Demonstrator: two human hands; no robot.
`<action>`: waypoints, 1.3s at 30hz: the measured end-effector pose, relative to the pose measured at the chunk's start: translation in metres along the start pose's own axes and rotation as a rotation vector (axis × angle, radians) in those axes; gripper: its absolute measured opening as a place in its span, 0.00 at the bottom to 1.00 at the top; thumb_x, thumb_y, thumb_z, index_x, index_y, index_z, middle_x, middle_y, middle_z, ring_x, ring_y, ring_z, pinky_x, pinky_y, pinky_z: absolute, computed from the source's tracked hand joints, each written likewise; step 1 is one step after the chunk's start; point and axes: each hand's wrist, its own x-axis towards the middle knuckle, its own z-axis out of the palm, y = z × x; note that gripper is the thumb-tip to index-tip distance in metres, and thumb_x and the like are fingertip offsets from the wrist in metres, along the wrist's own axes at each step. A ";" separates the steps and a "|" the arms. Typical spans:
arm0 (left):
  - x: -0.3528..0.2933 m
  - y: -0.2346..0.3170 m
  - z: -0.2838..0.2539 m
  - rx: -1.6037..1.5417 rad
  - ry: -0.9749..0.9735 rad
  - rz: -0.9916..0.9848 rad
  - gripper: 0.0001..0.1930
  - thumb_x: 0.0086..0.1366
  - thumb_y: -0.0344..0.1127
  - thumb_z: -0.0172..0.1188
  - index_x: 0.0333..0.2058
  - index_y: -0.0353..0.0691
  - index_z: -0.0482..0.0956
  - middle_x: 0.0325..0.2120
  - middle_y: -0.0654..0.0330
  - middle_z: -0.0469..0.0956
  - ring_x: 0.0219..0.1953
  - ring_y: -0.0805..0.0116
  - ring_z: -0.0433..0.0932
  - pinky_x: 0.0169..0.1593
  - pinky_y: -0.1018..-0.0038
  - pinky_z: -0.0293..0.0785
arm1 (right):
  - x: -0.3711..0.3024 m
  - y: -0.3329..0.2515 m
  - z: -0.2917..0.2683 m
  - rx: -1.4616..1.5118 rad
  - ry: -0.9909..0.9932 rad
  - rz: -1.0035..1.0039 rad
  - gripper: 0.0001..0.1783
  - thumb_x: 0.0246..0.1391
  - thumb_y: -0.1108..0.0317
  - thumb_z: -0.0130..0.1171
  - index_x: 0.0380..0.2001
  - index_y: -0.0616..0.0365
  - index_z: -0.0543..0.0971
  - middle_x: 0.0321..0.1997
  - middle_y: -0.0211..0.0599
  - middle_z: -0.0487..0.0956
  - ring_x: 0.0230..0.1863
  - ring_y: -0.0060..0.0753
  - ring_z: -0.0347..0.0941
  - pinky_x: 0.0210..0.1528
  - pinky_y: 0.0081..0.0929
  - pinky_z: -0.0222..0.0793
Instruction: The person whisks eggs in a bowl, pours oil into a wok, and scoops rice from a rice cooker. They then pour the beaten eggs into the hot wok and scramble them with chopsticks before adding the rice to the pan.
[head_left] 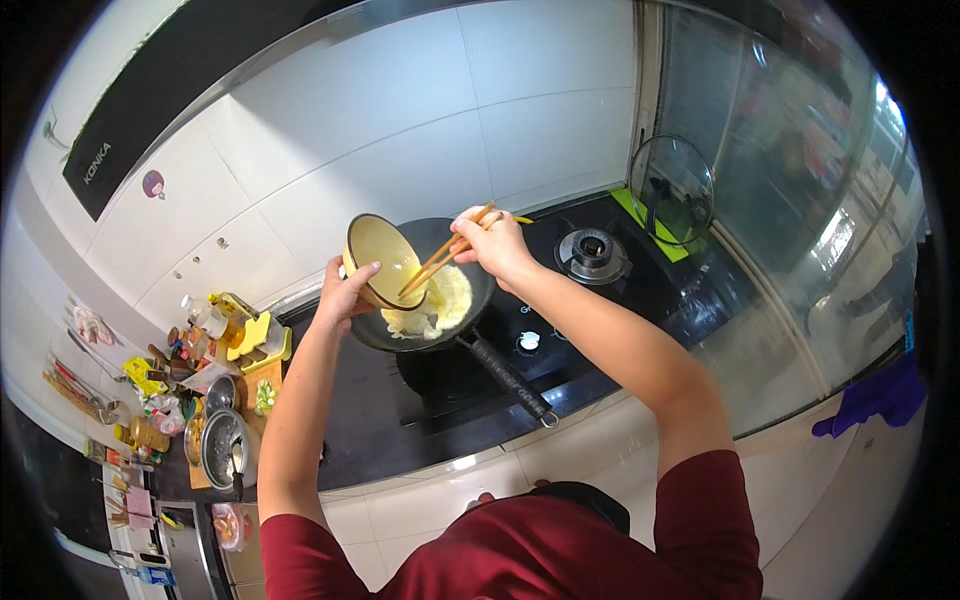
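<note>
Currently, hands: left hand [345, 292] grips the bowl [378, 250]; right hand [495, 245] pinches chopsticks [432, 264].
Risk: a slipping grip could drop the bowl; bumping the unheld, wrapped handle [505, 379] could swing the pan [427, 236], slopping egg [456, 300].
Egg: pale, ragged-edged, in the dark, round pan under the tilted, smooth bowl.

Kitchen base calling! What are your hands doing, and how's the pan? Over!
Left hand holding cream-coloured bowl tilted over frying pan. Right hand gripping tan chopsticks, tips inside bowl. Pale yellow egg in pan, partly hidden by bowl.
</note>
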 end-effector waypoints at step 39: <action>-0.053 0.022 0.016 0.825 0.066 0.696 0.53 0.35 0.44 0.78 0.61 0.48 0.57 0.50 0.49 0.65 0.52 0.49 0.68 0.54 0.61 0.68 | -0.047 0.027 -0.002 0.024 -0.041 -0.316 0.11 0.61 0.68 0.51 0.32 0.64 0.77 0.33 0.34 0.78 0.36 0.25 0.78 0.37 0.23 0.78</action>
